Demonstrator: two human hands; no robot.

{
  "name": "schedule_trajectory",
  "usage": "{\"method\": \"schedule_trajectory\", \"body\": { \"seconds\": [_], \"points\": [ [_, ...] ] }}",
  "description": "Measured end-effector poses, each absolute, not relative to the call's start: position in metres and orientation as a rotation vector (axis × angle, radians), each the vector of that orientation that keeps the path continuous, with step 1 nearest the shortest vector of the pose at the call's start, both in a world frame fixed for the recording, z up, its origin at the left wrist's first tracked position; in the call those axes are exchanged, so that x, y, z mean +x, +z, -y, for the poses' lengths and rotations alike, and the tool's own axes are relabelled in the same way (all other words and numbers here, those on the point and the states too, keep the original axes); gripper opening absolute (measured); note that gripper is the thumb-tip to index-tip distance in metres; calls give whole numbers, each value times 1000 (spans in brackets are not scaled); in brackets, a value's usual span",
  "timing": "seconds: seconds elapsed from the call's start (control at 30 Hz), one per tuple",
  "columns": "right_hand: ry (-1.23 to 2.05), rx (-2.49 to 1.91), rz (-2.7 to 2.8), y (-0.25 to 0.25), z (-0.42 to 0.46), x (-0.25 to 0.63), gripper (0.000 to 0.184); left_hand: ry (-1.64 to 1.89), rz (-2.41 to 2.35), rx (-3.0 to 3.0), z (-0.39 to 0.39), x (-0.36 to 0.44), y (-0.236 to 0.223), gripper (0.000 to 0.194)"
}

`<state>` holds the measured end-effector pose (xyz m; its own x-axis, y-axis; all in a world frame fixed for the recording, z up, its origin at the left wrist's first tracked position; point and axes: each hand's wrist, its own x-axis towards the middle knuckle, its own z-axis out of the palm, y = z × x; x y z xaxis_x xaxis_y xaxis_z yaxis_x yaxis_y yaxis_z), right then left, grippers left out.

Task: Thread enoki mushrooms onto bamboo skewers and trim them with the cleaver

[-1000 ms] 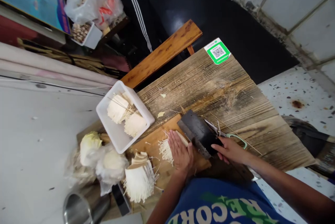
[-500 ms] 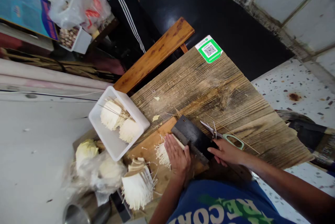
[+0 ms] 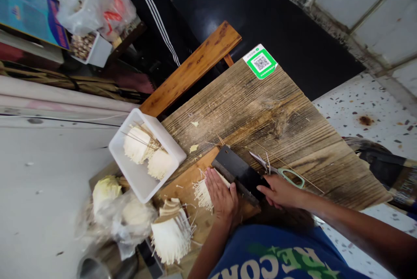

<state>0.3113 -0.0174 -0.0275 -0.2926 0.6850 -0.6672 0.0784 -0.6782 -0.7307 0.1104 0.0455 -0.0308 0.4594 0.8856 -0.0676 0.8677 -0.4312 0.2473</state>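
My left hand [image 3: 222,195] lies flat, fingers stretched out, over a bunch of enoki mushrooms [image 3: 203,194] on the wooden cutting board [image 3: 183,179]. Its thumb points toward the dark cleaver [image 3: 240,170]. The cleaver's handle is in my right hand [image 3: 277,190], fingers wrapped round it. Beside my left hand the blade stands along the cut end of the mushrooms; its lower edge is hard to make out. A larger pile of enoki mushrooms [image 3: 171,235] rests at the board's near left. Scissors [image 3: 282,174] with pale green handles lie just beyond my right hand.
A white plastic bin [image 3: 177,154] at the left holds enoki bunches and thin sticks. Near it are a cabbage [image 3: 106,193], a plastic bag [image 3: 135,218] and a metal pot [image 3: 104,264]. A green QR card [image 3: 261,62] lies on the table corner. A wooden bench [image 3: 198,68] stands behind.
The cleaver and my right hand have shifted very slightly to the left. My left hand stays on the enoki mushrooms.
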Motion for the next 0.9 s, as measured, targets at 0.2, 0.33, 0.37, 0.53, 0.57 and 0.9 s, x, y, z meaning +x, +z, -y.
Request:
{"method": "schedule_trajectory", "body": {
  "seconds": [0.2, 0.33, 0.37, 0.53, 0.57, 0.9],
  "points": [
    [2013, -1546, 976, -29, -5, 290, 20, 96, -1545, 2392, -45, 108, -34, 69],
    [2033, -1551, 977, -25, 9, 290, 20, 135, -1528, 2411, -44, 107, -35, 68],
    [2032, -1562, 985, -24, 10, 289, 21, 143, -1522, 2422, -44, 107, -35, 68],
    [1993, -1585, 1058, -26, -14, 272, 19, 202, -1552, 2502, -48, 109, -36, 69],
    [1988, -1586, 1073, -26, -19, 268, 17, 220, -1558, 2509, -49, 109, -36, 72],
    [1809, -1755, 1162, -3, -13, 249, 14, 287, -1487, 2384, -55, 96, -30, 60]
  ]
}}
